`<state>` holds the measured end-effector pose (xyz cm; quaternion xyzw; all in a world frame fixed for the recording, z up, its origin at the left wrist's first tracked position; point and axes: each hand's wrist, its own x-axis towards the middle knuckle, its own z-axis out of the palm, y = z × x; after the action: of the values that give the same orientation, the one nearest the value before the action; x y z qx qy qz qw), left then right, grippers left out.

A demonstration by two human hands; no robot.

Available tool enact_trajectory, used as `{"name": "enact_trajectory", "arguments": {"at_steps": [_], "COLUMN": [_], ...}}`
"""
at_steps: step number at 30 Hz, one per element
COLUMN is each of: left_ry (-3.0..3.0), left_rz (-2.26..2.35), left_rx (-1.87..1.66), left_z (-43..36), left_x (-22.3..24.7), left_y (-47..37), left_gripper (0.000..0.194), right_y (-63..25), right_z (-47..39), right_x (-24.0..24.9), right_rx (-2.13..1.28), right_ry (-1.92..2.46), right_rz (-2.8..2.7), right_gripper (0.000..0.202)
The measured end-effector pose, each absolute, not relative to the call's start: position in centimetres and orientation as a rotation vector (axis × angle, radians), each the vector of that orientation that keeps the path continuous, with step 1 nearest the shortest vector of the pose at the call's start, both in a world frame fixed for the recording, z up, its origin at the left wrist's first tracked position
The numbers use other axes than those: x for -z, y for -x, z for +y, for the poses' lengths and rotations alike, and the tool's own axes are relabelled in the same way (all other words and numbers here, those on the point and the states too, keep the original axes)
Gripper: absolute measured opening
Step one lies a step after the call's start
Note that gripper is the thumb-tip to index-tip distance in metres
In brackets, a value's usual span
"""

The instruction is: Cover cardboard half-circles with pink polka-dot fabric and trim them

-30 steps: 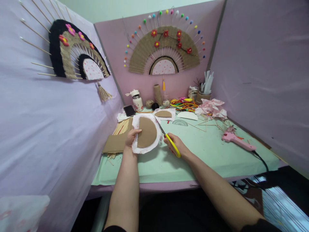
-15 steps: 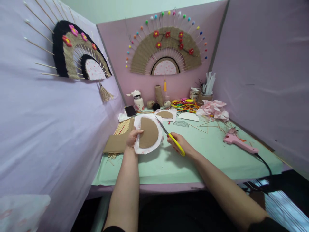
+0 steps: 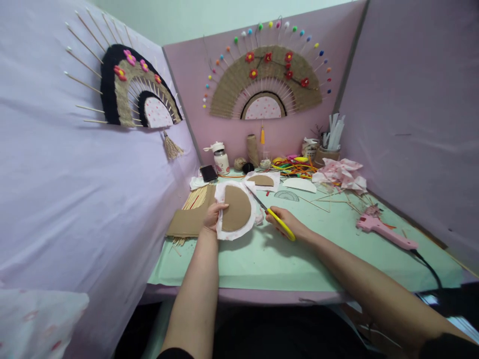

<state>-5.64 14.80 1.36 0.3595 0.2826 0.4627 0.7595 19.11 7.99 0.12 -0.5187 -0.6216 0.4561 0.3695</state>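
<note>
My left hand (image 3: 213, 216) pinches the straight side of a brown cardboard half-disc (image 3: 237, 209), thumb on its face. White fabric (image 3: 236, 235) lies behind the cardboard and sticks out as a border all round it. My right hand (image 3: 285, 222) is wrapped round the yellow handles of a pair of scissors (image 3: 280, 224). Their blades point up and left, with the tips at the fabric's upper right edge. A strip of fabric hangs by the right rim of the piece, near the blades.
A pink glue gun (image 3: 387, 233) with a black cord lies at the right. Behind are a protractor (image 3: 286, 196), a white half-disc (image 3: 299, 185), crumpled pink fabric (image 3: 342, 173) and a white bottle (image 3: 220, 160). Cardboard (image 3: 183, 223) rests on thin sticks at the left.
The whole scene has shifted right in view as the camera turned slightly left. Both hands keep their holds; the scissors stay at the fabric's upper right edge.
</note>
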Motion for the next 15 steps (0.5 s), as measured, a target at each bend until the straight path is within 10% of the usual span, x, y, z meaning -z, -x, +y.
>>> {"name": "enact_trajectory", "arguments": {"at_steps": [15], "left_ry": [-0.79], "left_rz": [0.555], "left_rx": [-0.983], "left_z": [14.56], "left_x": [-1.1], "left_y": [5.42], "left_gripper": [0.057], "right_y": [-19.98], "right_z": [7.58], "right_x": [-0.3], "right_rx": [-1.211], "right_ry": [1.327], "right_rz": [-1.65], "right_gripper": [0.04]}}
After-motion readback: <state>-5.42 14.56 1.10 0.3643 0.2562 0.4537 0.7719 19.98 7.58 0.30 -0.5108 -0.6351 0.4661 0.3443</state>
